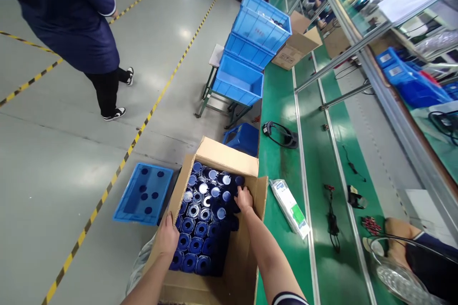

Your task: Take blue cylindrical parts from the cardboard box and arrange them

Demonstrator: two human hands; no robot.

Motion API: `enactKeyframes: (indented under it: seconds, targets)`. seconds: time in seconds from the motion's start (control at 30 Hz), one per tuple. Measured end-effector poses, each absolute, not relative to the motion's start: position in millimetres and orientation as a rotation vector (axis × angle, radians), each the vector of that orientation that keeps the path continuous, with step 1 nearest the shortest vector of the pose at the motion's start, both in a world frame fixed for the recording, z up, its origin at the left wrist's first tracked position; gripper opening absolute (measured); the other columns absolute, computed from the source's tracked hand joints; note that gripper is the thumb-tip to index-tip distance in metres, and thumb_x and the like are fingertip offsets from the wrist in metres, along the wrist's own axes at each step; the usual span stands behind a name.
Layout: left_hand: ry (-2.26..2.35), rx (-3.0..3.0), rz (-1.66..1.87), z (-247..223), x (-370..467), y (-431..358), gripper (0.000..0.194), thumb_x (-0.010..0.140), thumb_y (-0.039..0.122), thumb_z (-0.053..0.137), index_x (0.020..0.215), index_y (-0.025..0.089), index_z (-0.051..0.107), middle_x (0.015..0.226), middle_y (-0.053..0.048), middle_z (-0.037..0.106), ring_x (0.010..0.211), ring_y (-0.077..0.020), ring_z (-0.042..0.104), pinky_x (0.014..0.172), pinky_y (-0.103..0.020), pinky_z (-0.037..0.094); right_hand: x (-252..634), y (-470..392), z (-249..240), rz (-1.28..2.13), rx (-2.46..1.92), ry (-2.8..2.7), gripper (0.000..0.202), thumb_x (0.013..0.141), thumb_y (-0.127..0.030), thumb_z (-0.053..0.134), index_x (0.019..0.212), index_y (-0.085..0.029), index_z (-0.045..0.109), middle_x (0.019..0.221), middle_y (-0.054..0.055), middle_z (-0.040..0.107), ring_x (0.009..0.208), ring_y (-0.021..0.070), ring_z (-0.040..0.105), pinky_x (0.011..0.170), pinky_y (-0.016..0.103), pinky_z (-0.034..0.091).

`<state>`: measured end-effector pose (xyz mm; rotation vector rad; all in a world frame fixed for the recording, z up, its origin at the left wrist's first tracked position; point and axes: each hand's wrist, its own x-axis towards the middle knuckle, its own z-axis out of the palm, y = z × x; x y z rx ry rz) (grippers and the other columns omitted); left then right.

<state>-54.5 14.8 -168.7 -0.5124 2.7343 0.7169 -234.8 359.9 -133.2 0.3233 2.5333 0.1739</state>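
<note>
Head view: left hand (166,237) with grip around carton wall (182,186), right hand (244,198) at blue parts (201,234), grip unclear

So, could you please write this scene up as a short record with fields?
Left hand: at the left edge of the carton
Right hand: inside the carton, at the blue parts near its right wall; exact grip unclear
Carton: open, holding many blue parts in rows
Left of carton: blue bin with dark round spots
Right of carton: green workbench bearing a white package
Upper left: another person
</note>
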Motion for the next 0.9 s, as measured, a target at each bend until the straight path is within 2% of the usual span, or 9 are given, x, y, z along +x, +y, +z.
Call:
enactKeyframes:
  seconds: [0.13, 0.2, 0.27, 0.4, 0.57, 0.73, 0.9]
  targets:
    - [2.736, -0.504, 0.712, -170, -54, 15, 0.047, 0.099, 0.007, 0.042, 0.143, -0.001, 0.058, 0.141, -0.023, 0.070, 0.127, -0.0345, 0.070, 0.105, -0.041, 0.059, -243, 355, -136, 0.127, 0.376, 2.630, 0.049, 0.100, -0.038, 0.067, 0.146, -0.025, 0.056, 0.137, 0.016, 0.060, 0.126, 0.0297, 0.064, 0.097, 0.033, 0.054]
    - [2.739, -0.502, 0.708, -172, -53, 15, 0.047, 0.099, 0.008, 0.044, 0.143, 0.001, 0.058, 0.142, -0.023, 0.070, 0.129, -0.0339, 0.069, 0.107, -0.041, 0.058, -252, 356, -139, 0.108, 0.463, 2.662, 0.053, 0.107, -0.047, 0.053, 0.154, -0.022, 0.049, 0.138, 0.019, 0.059, 0.125, 0.0307, 0.064, 0.099, 0.035, 0.054]
    - [2.742, -0.500, 0.704, -173, -52, 14, 0.047, 0.099, 0.008, 0.044, 0.143, 0.001, 0.058, 0.143, -0.023, 0.069, 0.129, -0.0337, 0.069, 0.107, -0.040, 0.058, -262, 360, -143, 0.087, 0.525, 2.664, 0.057, 0.108, -0.051, 0.048, 0.156, -0.019, 0.047, 0.139, 0.020, 0.060, 0.126, 0.0324, 0.064, 0.100, 0.037, 0.054]
    - [2.751, -0.489, 0.707, -175, -51, 13, 0.047, 0.099, 0.007, 0.043, 0.143, -0.002, 0.057, 0.143, -0.025, 0.069, 0.127, -0.0337, 0.070, 0.108, -0.041, 0.058, -281, 375, -148, 0.031, 0.507, 2.638, 0.058, 0.103, -0.045, 0.062, 0.155, -0.020, 0.052, 0.142, 0.018, 0.064, 0.134, 0.0320, 0.061, 0.108, 0.035, 0.051]
    - [2.756, -0.501, 0.707, -177, -49, 13, 0.049, 0.099, 0.009, 0.043, 0.145, 0.000, 0.057, 0.143, -0.024, 0.068, 0.128, -0.0333, 0.070, 0.109, -0.041, 0.058, -297, 385, -149, 0.041, 0.507, 2.558, 0.051, 0.096, -0.038, 0.078, 0.138, -0.013, 0.064, 0.124, 0.017, 0.074, 0.114, 0.0284, 0.072, 0.101, 0.040, 0.057]
    - [2.755, -0.507, 0.712, -178, -50, 12, 0.048, 0.098, 0.009, 0.045, 0.144, 0.002, 0.058, 0.143, -0.024, 0.069, 0.126, -0.0332, 0.071, 0.108, -0.043, 0.059, -291, 374, -150, 0.150, 0.592, 2.532, 0.041, 0.099, -0.034, 0.076, 0.131, -0.011, 0.066, 0.134, 0.017, 0.069, 0.113, 0.0272, 0.072, 0.097, 0.045, 0.062]
    - [2.747, -0.501, 0.726, -179, -50, 12, 0.049, 0.099, 0.010, 0.043, 0.144, -0.002, 0.057, 0.143, -0.027, 0.068, 0.127, -0.0350, 0.070, 0.108, -0.045, 0.059, -290, 384, -138, 0.104, 0.595, 2.489, 0.040, 0.100, -0.047, 0.073, 0.115, -0.010, 0.073, 0.118, 0.015, 0.076, 0.107, 0.0250, 0.075, 0.096, 0.043, 0.062]
